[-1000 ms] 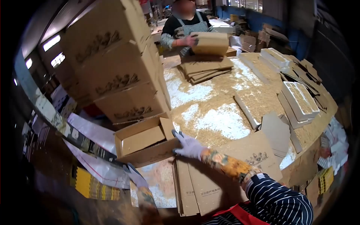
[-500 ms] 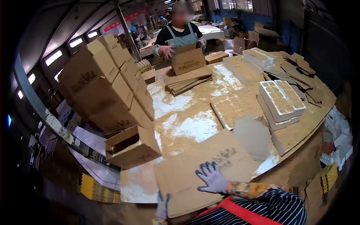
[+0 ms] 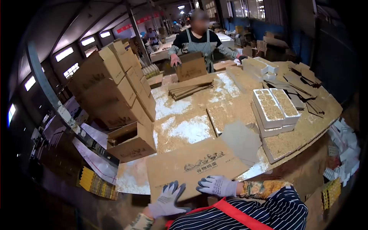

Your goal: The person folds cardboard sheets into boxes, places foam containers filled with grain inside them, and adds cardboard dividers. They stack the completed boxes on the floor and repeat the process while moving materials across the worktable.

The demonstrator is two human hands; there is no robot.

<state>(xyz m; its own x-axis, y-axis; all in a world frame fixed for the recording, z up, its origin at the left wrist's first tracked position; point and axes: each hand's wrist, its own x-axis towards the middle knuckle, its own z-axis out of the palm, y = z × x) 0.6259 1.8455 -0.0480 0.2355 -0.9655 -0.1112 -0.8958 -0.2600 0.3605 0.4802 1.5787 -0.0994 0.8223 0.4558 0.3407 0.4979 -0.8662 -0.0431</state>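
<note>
Flat carton [image 3: 195, 168], printed with hens and lettering, lies unfolded at the near edge of the tabletop [image 3: 191, 115], directly in front of the person.

Left hand [image 3: 167, 199]: gloved, fingers spread, tips on the carton's near edge. Right hand [image 3: 216, 186]: gloved, fingers out flat and pointing left along the same edge. Neither is closed around anything.

Progress, as judged: this carton is not yet shaped. One open box [image 3: 132, 142] sits at the tabletop's left edge with a flap up, and made-up boxes [image 3: 109, 86] are stacked behind it. More flat cartons [image 3: 189, 87] wait farther along.

Also present: white trays [image 3: 274, 107] with husk-like fill, a grey sheet [image 3: 241, 140], and a co-worker's hand [image 3: 175, 60] on another box [image 3: 190, 66].

Hard to see: both palms and any thumb grip under the carton, the open box's contents, and the dark lens edges.
</note>
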